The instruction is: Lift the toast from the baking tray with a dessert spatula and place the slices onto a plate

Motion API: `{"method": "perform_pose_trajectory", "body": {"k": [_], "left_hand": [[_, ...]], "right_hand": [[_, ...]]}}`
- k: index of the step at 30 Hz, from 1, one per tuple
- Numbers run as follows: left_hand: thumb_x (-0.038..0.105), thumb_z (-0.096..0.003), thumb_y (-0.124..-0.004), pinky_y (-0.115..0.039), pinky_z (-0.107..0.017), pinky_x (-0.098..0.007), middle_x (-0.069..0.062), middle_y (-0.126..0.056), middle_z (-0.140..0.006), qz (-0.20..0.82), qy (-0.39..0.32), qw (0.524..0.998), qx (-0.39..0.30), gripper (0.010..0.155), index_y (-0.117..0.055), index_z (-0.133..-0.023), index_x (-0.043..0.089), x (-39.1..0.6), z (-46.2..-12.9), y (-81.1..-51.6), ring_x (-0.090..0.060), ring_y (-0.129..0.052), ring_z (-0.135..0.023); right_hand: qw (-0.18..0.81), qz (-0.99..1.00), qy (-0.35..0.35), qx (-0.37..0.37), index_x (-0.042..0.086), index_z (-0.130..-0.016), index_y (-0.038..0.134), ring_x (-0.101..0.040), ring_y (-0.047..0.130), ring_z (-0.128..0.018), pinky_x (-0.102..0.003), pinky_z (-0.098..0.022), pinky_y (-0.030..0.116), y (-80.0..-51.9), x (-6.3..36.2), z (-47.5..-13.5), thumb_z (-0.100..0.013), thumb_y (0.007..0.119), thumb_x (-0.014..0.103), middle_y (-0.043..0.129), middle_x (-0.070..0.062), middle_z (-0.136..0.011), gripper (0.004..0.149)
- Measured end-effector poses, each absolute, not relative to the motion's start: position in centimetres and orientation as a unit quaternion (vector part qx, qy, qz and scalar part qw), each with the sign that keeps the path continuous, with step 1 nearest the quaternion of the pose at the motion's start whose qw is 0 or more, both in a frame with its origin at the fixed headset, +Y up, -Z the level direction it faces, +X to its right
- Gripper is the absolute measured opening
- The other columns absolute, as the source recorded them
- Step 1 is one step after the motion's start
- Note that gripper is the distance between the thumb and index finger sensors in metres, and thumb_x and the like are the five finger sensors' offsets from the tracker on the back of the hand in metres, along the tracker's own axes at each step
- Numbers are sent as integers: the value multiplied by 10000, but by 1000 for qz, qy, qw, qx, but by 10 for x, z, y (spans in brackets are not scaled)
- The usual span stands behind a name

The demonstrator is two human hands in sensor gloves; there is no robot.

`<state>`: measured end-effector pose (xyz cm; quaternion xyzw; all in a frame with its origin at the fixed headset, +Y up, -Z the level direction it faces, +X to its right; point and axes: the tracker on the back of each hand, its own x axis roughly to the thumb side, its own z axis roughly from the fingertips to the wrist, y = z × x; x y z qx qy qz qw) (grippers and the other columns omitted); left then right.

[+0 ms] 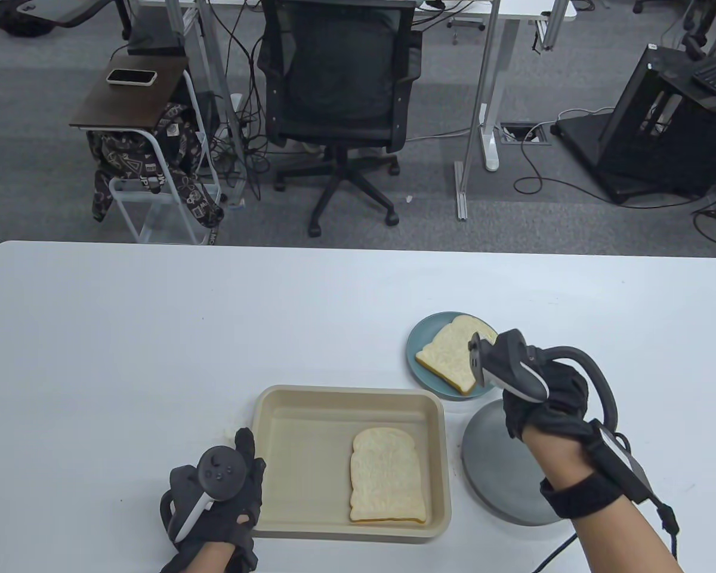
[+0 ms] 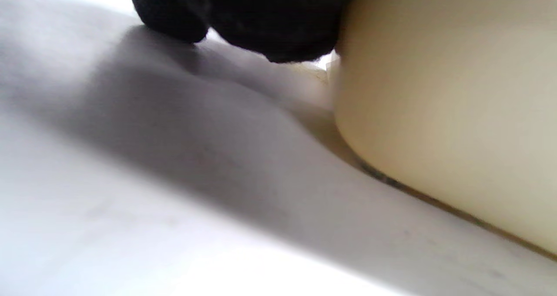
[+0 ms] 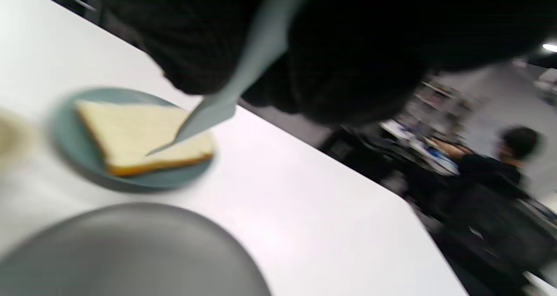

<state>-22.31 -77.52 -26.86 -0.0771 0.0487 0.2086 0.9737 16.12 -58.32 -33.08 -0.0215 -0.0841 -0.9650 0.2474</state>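
A beige baking tray (image 1: 286,418) holds one toast slice (image 1: 386,474) at its right side. A second slice (image 1: 450,355) lies on the blue-green plate (image 1: 420,343) behind the tray. My right hand (image 1: 558,397) hovers just right of this plate and grips the dessert spatula (image 3: 213,111); its grey-blue blade points down over that slice (image 3: 139,135), and I cannot tell whether it touches. In the table view the tracker hides the spatula. My left hand (image 1: 244,471) rests on the table against the tray's left wall (image 2: 435,113), fingertips (image 2: 270,21) down, holding nothing.
A larger grey plate (image 1: 495,471) sits under my right wrist, right of the tray. An office chair (image 1: 340,77) and desks stand beyond the table's far edge. A person (image 3: 491,169) sits far off in the right wrist view.
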Motion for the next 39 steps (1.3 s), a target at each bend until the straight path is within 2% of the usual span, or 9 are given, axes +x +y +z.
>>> {"method": "perform_pose_trajectory", "body": {"k": [3, 6, 9, 11, 13, 18, 23, 31, 39], "left_hand": [[429, -592, -624, -704, -684, -536, 15, -912, -646, 208, 49, 974, -78, 619, -434, -1116, 159, -223, -269, -775, -123, -959, -233], [430, -592, -624, -703, -685, -535, 17, -912, -647, 209, 49, 974, -77, 620, -435, -1117, 161, -223, -269, -775, -121, -959, -233], [429, -592, -623, -701, -686, -535, 16, -911, -648, 209, 49, 974, -77, 619, -434, -1117, 162, -223, -269, -775, -121, -959, -234], [428, -593, -623, -701, -687, -535, 16, -911, -648, 209, 50, 974, -77, 618, -436, -1118, 161, -223, -268, -775, -121, -959, -236], [427, -593, -623, -699, -687, -537, 15, -912, -648, 210, 49, 973, -77, 618, -439, -1118, 158, -223, -268, -775, -120, -960, -237], [426, -591, -618, -699, -683, -540, 14, -914, -645, 214, 48, 973, -75, 619, -454, -1116, 140, -223, -268, -775, -120, -960, -233], [423, -591, -616, -702, -681, -540, 12, -917, -642, 215, 49, 973, -74, 615, -459, -1114, 140, -223, -268, -775, -120, -960, -227], [422, -592, -615, -704, -681, -539, 13, -917, -640, 213, 50, 973, -72, 612, -463, -1114, 141, -223, -268, -776, -119, -957, -223], [422, -591, -615, -702, -681, -540, 12, -918, -640, 217, 51, 972, -70, 610, -466, -1114, 146, -224, -268, -776, -119, -958, -224]], "right_hand": [[267, -949, -105, -133, 85, -809, 880, -305, 1033, -262, -401, -93, 941, -588, 126, -292, -386, 861, 305, 942, -213, -685, 477], [334, -920, -115, -173, 99, -806, 881, -287, 1040, -268, -388, -101, 947, -607, 102, -275, -378, 853, 313, 950, -192, -684, 478], [338, -911, -155, -177, 106, -803, 882, -287, 1043, -275, -390, -113, 949, -628, 95, -278, -374, 854, 310, 951, -188, -686, 476], [347, -910, -149, -173, 111, -797, 881, -287, 1048, -282, -399, -126, 954, -628, 97, -284, -362, 850, 310, 953, -177, -684, 479], [283, -927, -168, -177, 117, -793, 890, -281, 1048, -284, -387, -128, 951, -622, 108, -293, -362, 862, 307, 957, -175, -683, 472], [125, -953, -225, -158, 101, -776, 902, -309, 1040, -277, -408, -120, 938, -629, 154, -324, -356, 882, 280, 955, -204, -672, 457], [58, -960, -224, -160, 102, -766, 908, -314, 1041, -274, -414, -119, 937, -645, 172, -330, -352, 890, 277, 959, -199, -667, 450], [10, -961, -197, -191, 102, -763, 911, -299, 1049, -259, -398, -103, 948, -663, 154, -325, -353, 887, 290, 969, -184, -659, 452], [-5, -960, -171, -222, 82, -761, 910, -292, 1054, -230, -390, -70, 957, -683, 108, -316, -358, 880, 295, 973, -197, -641, 457]]}}
